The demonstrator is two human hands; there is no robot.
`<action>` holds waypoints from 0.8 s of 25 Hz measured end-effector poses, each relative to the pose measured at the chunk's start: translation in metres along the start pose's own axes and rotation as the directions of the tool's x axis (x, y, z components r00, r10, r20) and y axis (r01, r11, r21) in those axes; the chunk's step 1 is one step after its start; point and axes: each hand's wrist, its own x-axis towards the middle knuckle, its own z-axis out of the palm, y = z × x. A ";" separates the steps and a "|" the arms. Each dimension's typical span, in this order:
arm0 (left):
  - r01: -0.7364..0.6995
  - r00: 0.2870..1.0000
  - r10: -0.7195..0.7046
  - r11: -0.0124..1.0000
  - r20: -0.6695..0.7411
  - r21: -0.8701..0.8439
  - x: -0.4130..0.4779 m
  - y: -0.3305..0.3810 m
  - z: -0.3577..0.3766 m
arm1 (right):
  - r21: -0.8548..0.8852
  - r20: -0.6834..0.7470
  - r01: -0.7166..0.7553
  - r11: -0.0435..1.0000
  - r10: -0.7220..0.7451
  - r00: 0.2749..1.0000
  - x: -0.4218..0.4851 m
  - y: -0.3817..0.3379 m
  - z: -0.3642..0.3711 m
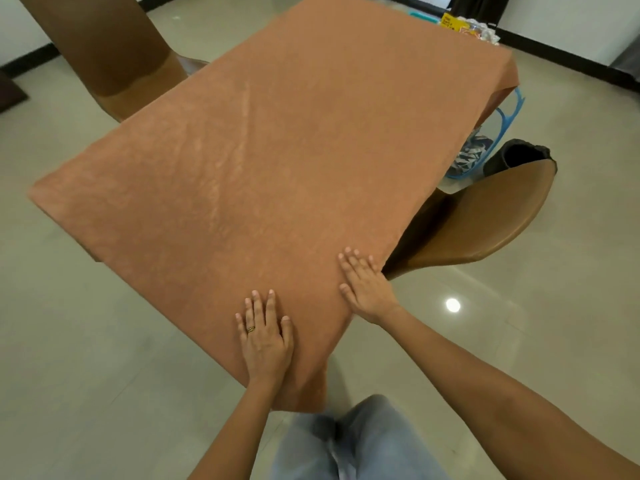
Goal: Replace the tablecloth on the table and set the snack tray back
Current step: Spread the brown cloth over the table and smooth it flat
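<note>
Glossy beige floor tiles (pixel 86 341) surround a table draped in a plain terracotta fabric tablecloth (pixel 259 150); left hand (pixel 265 336) and right hand (pixel 367 287) press flat on its near corner, fingers straight and slightly spread.

Gold ring (pixel 250 329), pale grey-blue trousers (pixel 363 441)

Flat tablecloth (pixel 259 150) gives open passage to snack packets (pixel 467 27) by its far corner; a chair (pixel 485 216) crowds its right edge.
</note>
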 end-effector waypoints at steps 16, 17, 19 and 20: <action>0.096 0.995 -0.094 0.994 -0.041 0.052 0.007 0.028 0.013 | -0.018 0.079 0.194 0.981 -0.192 0.978 0.080 0.090 -0.030; 0.143 0.988 -0.140 0.989 -0.060 0.041 0.009 0.036 0.016 | -0.013 0.086 0.151 0.988 -0.150 0.985 0.088 0.104 -0.036; 0.275 0.955 -0.274 0.961 -0.112 -0.001 0.018 0.064 0.025 | -0.009 0.118 0.145 0.989 -0.143 0.983 0.099 0.111 -0.041; 0.321 0.938 -0.321 0.947 -0.131 -0.025 0.024 0.083 0.029 | -0.004 0.129 0.211 0.978 -0.209 0.970 0.100 0.106 -0.041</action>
